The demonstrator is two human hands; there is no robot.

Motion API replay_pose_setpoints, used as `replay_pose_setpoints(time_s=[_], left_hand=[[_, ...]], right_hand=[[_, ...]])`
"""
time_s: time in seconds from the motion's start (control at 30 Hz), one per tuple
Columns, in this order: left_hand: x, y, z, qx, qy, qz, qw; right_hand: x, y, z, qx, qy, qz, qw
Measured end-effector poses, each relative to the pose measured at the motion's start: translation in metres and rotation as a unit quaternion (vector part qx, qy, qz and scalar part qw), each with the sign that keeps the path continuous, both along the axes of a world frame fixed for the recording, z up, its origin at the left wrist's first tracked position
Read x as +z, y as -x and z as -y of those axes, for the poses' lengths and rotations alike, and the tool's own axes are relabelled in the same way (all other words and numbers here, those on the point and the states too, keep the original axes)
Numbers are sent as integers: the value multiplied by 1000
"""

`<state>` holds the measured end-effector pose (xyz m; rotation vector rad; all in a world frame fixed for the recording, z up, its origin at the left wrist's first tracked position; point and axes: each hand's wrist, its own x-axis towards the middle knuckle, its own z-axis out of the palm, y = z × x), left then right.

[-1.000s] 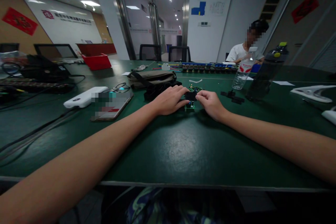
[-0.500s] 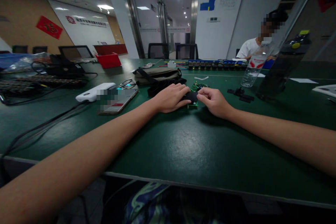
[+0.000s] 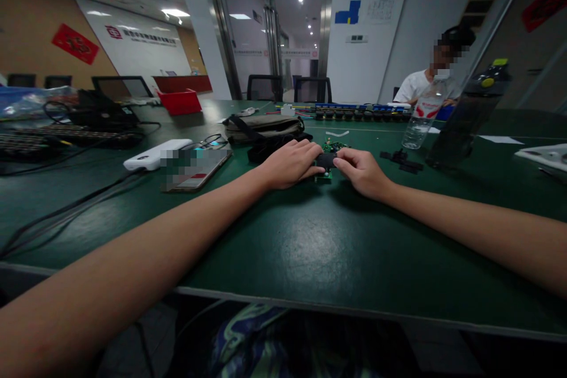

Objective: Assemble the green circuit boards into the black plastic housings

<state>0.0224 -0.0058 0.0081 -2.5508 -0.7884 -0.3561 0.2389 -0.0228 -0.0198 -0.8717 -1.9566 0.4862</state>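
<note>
A flat black rectangular piece [image 3: 326, 160] lies between my two hands, over a green circuit board [image 3: 323, 178] whose near edge shows below it. My left hand [image 3: 292, 163] grips the left end of the black piece, fingers above and thumb below. At the right end, my right hand [image 3: 363, 171] is closed, thumb and forefinger pinching the black piece's edge. More green circuit boards [image 3: 333, 146] lie just behind my hands. Several loose black pieces [image 3: 402, 160] are on the table to the right. Fingers hide much of the board.
On the left are a phone [image 3: 199, 172], a white power bank [image 3: 155, 155] and cables. A grey bag [image 3: 263, 129] lies behind my left hand. To the right stand a clear water bottle [image 3: 420, 121] and a dark bottle [image 3: 467, 118]. Across the green table [image 3: 310, 248] sits another person [image 3: 420, 85].
The view has shifted slightly. More of the black piece shows between my hands, and my right hand sits a touch further right on its end.
</note>
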Motion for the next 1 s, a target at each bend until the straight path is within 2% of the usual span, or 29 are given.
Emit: replay_pose_setpoints(time_s=[0.2,0.4,0.63,0.73,0.9,1.0], left_hand=[[-5,2,-1,-5,72,53,996],[-11,5,-5,5,164,55,985],[-11,9,-11,7,203,86,975],[-11,10,-12,17,212,106,971],[-11,10,-9,19,229,122,966],[-7,11,-8,19,235,108,966]], right_hand=[[1,0,-2,-30,2,-33,999],[-1,0,-11,-93,-22,-38,995],[-2,-5,-20,-155,28,24,987],[-1,-3,-18,-178,43,80,980],[-3,-1,-18,-207,36,182,961],[-7,-3,-19,-245,26,239,939]])
